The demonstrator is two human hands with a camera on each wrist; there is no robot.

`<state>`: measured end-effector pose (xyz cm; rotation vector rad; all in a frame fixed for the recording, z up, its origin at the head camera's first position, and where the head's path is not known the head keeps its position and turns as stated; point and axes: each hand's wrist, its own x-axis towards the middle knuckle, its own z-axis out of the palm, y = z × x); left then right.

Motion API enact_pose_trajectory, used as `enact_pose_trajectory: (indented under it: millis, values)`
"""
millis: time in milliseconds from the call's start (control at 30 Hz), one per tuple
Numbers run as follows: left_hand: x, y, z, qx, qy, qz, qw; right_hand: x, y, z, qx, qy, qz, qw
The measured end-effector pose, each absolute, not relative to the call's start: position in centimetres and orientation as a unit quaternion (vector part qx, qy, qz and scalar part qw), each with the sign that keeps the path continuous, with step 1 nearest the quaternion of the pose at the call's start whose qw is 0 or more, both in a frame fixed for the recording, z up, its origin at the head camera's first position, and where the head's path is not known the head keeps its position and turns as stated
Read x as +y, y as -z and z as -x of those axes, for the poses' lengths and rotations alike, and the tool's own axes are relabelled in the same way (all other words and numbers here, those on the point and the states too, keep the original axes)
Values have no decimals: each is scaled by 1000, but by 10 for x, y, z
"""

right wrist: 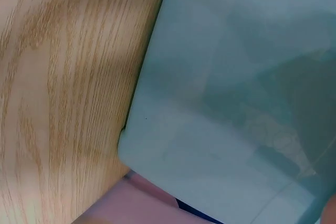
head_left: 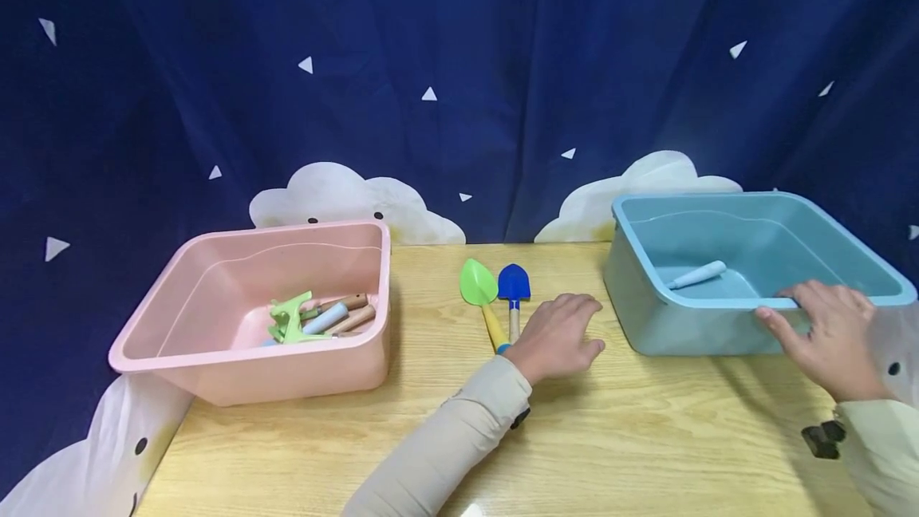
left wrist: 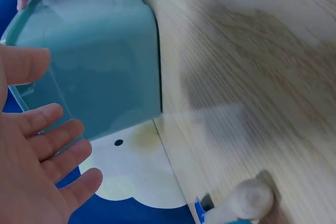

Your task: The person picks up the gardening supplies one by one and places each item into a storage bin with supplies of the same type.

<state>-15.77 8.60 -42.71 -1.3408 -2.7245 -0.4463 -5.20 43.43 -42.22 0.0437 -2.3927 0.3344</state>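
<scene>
My left hand (head_left: 558, 337) is over the table with its fingers spread and nothing held. Below and beside it lie two toy shovels, one with a green blade (head_left: 477, 282) and yellow handle, one with a blue blade (head_left: 514, 282) and wooden handle; the hand and sleeve hide their lower ends. At the right, my right hand (head_left: 836, 333) grips the near rim of a blue bin (head_left: 689, 329), fingers over the edge and thumb outside. Inside that bin rests a light blue handled tool (head_left: 698, 274). The left wrist view shows my left palm (left wrist: 31, 166) facing the bin's side.
A pink bin (head_left: 301, 377) stands on the left of the wooden table (head_left: 610, 445). It holds a green fork-like piece (head_left: 290, 319) and several handled tools (head_left: 352, 317). A dark blue curtain (head_left: 459, 142) with white clouds hangs behind.
</scene>
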Motion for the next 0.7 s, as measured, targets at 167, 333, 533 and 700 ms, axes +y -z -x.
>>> enact_pose_trajectory:
  millis: [167,333,533,700]
  values:
    - [80,431,163,-891,140,430,38,432,424,55,-919,-144,-20,365]
    - [66,435,171,-898,124,421,30,432,425,58,-916,-155,-24,369]
    - [47,445,191,-915,96,391,34,432,426,55,-916,-164,-14,367]
    - [29,453,205,-928,77,364,30,434,427,54,-913,-159,-16,376]
